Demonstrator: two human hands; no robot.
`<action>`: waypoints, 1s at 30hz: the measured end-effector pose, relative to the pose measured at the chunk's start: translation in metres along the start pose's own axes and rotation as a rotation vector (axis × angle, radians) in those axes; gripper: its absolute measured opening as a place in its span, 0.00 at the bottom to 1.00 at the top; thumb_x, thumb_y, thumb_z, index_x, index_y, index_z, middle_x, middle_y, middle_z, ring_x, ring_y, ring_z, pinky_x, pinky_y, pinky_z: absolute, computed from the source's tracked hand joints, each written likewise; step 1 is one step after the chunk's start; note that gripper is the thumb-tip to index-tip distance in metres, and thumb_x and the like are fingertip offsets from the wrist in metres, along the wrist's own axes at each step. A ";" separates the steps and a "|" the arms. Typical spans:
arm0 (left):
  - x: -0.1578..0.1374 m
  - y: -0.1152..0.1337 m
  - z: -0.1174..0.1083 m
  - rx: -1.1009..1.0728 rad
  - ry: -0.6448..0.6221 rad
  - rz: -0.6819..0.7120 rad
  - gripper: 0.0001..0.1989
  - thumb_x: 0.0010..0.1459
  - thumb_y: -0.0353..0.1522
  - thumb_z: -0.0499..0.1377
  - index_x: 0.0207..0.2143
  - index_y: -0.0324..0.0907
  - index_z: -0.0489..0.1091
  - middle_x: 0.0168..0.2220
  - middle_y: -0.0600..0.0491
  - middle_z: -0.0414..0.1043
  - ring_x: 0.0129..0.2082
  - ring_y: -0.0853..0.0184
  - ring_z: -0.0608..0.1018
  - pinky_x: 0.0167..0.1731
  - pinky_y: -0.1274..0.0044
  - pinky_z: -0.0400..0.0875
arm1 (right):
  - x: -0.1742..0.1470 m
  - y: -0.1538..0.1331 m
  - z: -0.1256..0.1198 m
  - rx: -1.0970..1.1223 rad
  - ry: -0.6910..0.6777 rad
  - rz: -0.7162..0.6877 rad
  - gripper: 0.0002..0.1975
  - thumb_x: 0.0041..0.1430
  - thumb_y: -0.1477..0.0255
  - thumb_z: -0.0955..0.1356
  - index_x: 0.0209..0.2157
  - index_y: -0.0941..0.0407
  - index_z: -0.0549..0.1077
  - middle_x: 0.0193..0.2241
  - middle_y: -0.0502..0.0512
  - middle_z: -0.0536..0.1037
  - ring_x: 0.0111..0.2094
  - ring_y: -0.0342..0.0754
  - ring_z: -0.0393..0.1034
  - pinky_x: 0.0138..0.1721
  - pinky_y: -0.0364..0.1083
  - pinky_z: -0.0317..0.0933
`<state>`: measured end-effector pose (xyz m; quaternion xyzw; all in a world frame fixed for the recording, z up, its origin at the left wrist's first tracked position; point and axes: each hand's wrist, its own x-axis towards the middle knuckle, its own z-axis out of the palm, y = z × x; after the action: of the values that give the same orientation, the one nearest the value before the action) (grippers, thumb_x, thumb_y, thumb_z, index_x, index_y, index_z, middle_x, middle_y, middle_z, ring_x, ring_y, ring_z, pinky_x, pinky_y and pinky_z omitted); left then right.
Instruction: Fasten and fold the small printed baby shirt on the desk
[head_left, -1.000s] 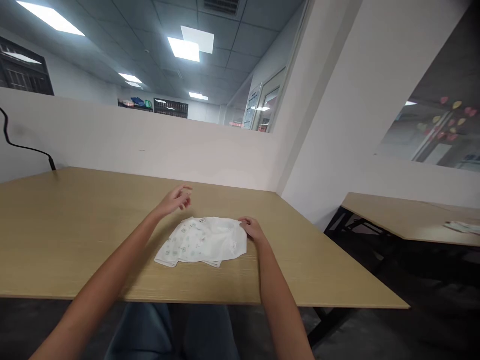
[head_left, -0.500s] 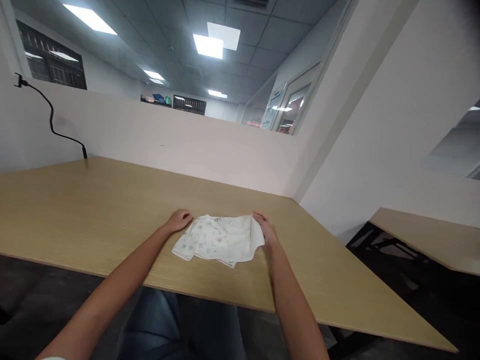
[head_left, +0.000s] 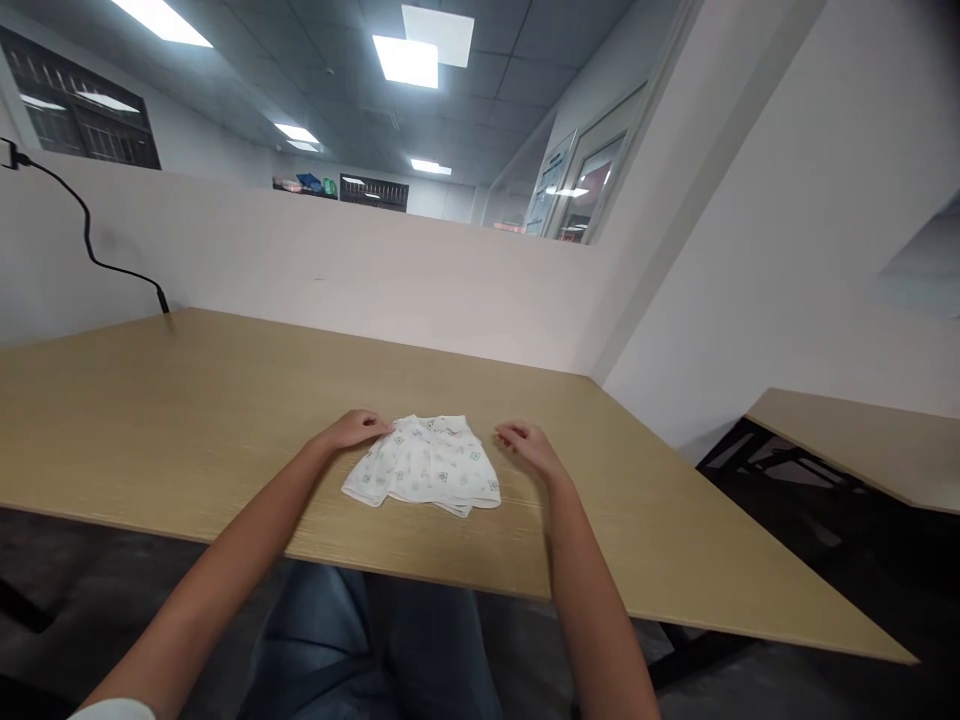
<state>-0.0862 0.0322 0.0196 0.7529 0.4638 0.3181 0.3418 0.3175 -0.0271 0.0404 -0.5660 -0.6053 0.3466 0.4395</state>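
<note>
A small white baby garment (head_left: 427, 465) with a scattered animal-like print lies on the table, its narrower end away from me and its wider hem towards me. Part of its lower layer shows beneath the hem. At its upper left corner, my left hand (head_left: 356, 430) has thumb and fingertips pinched together on the fabric edge. My right hand (head_left: 529, 445) hovers just off the garment's right side, fingers loosely bent and apart, with nothing in them. The exact grip of the left fingertips is small in view.
The garment rests on a wide wooden table (head_left: 225, 400), whose near edge runs above my legs. A low white partition (head_left: 375, 270) borders its far side. A black gooseneck holder (head_left: 90, 235) rises at the far left. Another table (head_left: 862, 435) stands to the right.
My right hand has let go of the garment's right side, which has turned over so that its print faces up. The left hand has come to the upper left corner. The view has tilted slightly down.
</note>
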 end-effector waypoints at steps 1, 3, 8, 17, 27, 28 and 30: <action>0.000 -0.001 -0.002 0.035 -0.030 -0.003 0.26 0.47 0.56 0.65 0.20 0.42 0.71 0.22 0.57 0.67 0.26 0.67 0.67 0.27 0.78 0.57 | -0.001 0.006 -0.004 -0.101 -0.063 0.037 0.19 0.51 0.55 0.73 0.28 0.59 0.78 0.23 0.54 0.77 0.24 0.43 0.66 0.26 0.42 0.58; 0.000 -0.003 -0.007 0.094 -0.086 -0.015 0.28 0.46 0.57 0.65 0.17 0.42 0.67 0.19 0.58 0.61 0.23 0.70 0.63 0.24 0.78 0.51 | -0.005 0.011 -0.006 -0.211 -0.244 0.078 0.20 0.51 0.55 0.72 0.22 0.59 0.75 0.17 0.49 0.71 0.20 0.40 0.58 0.22 0.41 0.50; 0.002 -0.009 -0.013 0.060 -0.246 0.012 0.24 0.46 0.53 0.65 0.21 0.42 0.71 0.20 0.58 0.64 0.24 0.69 0.64 0.26 0.78 0.55 | -0.013 0.003 0.022 -0.181 -0.464 0.055 0.15 0.50 0.61 0.71 0.26 0.60 0.80 0.16 0.48 0.71 0.19 0.40 0.57 0.22 0.40 0.48; 0.000 -0.003 0.000 0.038 -0.242 0.090 0.21 0.50 0.52 0.62 0.26 0.42 0.73 0.26 0.54 0.71 0.30 0.64 0.71 0.33 0.76 0.64 | 0.000 0.013 0.044 0.053 -0.200 -0.108 0.16 0.49 0.61 0.73 0.34 0.58 0.79 0.31 0.55 0.82 0.35 0.50 0.72 0.35 0.45 0.65; -0.003 -0.003 0.008 0.443 -0.084 0.091 0.34 0.48 0.57 0.65 0.52 0.50 0.73 0.57 0.47 0.69 0.62 0.49 0.67 0.64 0.58 0.51 | 0.005 0.020 0.045 0.205 -0.234 -0.110 0.27 0.38 0.64 0.79 0.43 0.57 0.77 0.40 0.59 0.82 0.40 0.53 0.75 0.43 0.48 0.69; -0.002 -0.006 0.005 0.467 -0.062 0.063 0.34 0.47 0.58 0.65 0.52 0.50 0.73 0.58 0.46 0.69 0.62 0.48 0.66 0.64 0.58 0.51 | 0.005 0.018 0.043 0.191 -0.217 -0.129 0.29 0.37 0.64 0.79 0.44 0.57 0.77 0.41 0.60 0.82 0.41 0.53 0.76 0.43 0.48 0.69; 0.001 -0.013 -0.003 0.512 0.012 0.010 0.34 0.47 0.57 0.65 0.51 0.48 0.74 0.57 0.45 0.70 0.62 0.48 0.67 0.64 0.58 0.52 | 0.006 0.016 0.039 0.125 -0.083 -0.162 0.28 0.40 0.61 0.78 0.44 0.58 0.77 0.38 0.59 0.82 0.39 0.52 0.75 0.41 0.48 0.69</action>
<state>-0.0943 0.0377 0.0105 0.8153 0.5275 0.1964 0.1359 0.2878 -0.0162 0.0120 -0.4718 -0.6438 0.3701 0.4753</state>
